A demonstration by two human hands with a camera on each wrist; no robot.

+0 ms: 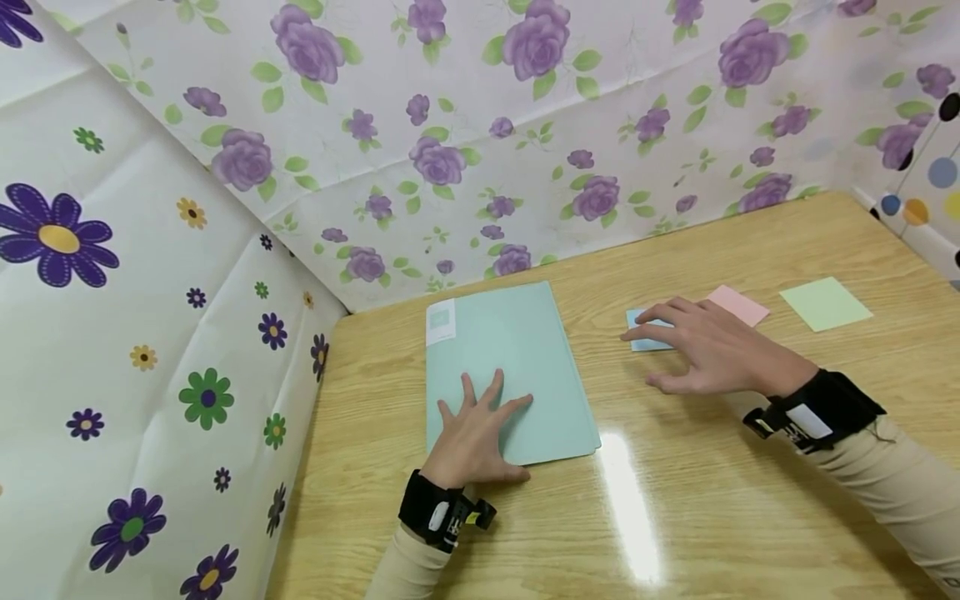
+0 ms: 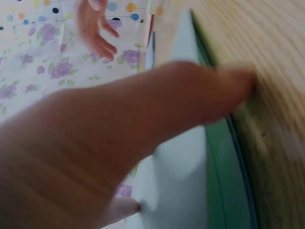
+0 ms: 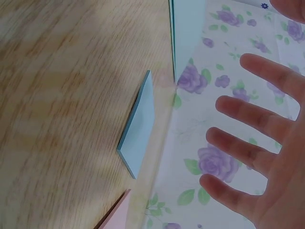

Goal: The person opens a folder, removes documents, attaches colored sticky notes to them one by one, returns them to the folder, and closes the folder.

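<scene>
A pale teal folder [image 1: 510, 333] with a white label at its upper left corner lies flat on the table. My left hand [image 1: 474, 437] rests on its lower part with fingers spread, the thumb at the bottom edge; the left wrist view shows that thumb [image 2: 190, 90] across the folder's layered edge [image 2: 221, 167]. Over a small blue sticky-note pad [image 1: 647, 342] hovers my right hand [image 1: 708, 346], fingers apart and holding nothing. In the right wrist view the blue pad [image 3: 138, 126] lies on the wood, with a gap to the fingers [image 3: 248, 112].
Right of the blue pad lie a pink sticky-note pad [image 1: 738, 306], partly covered by my right hand, and a pale green one [image 1: 827, 304]. The wooden table [image 1: 360, 417] meets a flowered sheet [image 1: 450, 208] at the back and another [image 1: 165, 333] at the left.
</scene>
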